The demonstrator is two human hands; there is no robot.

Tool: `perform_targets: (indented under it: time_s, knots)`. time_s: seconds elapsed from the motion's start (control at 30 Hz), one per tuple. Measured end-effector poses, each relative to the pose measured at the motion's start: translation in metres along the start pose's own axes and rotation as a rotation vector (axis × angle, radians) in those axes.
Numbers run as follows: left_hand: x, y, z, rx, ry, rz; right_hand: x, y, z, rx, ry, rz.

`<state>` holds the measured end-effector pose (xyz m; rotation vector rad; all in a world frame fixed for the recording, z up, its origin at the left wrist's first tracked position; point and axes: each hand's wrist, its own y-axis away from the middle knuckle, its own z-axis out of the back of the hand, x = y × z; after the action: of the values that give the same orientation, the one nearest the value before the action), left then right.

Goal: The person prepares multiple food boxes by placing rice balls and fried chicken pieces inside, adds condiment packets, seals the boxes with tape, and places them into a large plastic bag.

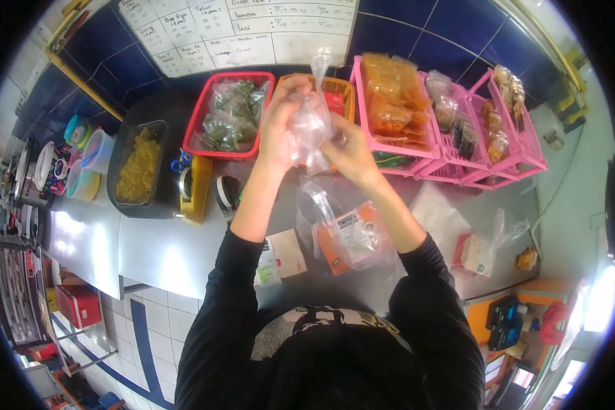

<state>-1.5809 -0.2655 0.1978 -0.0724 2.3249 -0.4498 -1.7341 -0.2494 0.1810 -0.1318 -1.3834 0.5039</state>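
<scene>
Between my two hands, above the steel counter, is a clear plastic bag (310,123) with its loose end standing up. What is inside it is too hazy to tell. My left hand (284,123) grips the bag from the left side, fingers curled over it. My right hand (351,148) pinches its lower right part between thumb and fingers. Beneath my hands lies an orange carton (333,248) in a clear plastic bag, with a printed label on it. A brown folded carton (288,252) and a printed slip (267,264) lie left of it.
Behind stand a red basket (189,137) of leafy packets, an orange basket (348,88) and pink racks (430,148) of packets. A yellow tape dispenser (200,192) and black tub (133,209) are left. A bagged box (476,253) sits right.
</scene>
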Motion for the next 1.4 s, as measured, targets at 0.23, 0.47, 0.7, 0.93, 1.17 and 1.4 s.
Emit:
perform_targets:
  time_s: [0.23,0.47,0.7,0.93,1.17,1.4]
  knots:
    - [-0.019,0.099,-0.057,0.034,-1.024,-0.332,0.055,0.044,0.08,0.046,0.174,0.072]
    - [-0.055,0.181,-0.025,0.393,-1.914,0.119,0.023,0.115,0.026,0.623,0.436,0.059]
    - [-0.094,0.197,-0.096,0.762,-1.94,-0.087,-0.005,0.125,-0.069,1.531,0.57,-0.151]
    - [-0.079,0.196,-0.12,0.821,-1.764,-0.18,-0.022,0.154,-0.071,1.544,0.621,0.011]
    - [-0.064,0.186,-0.091,0.621,-1.792,-0.292,-0.027,0.157,-0.058,1.483,0.618,0.046]
    - [-0.061,0.197,-0.081,0.229,-1.208,-0.057,-0.02,0.133,-0.019,1.273,0.546,0.071]
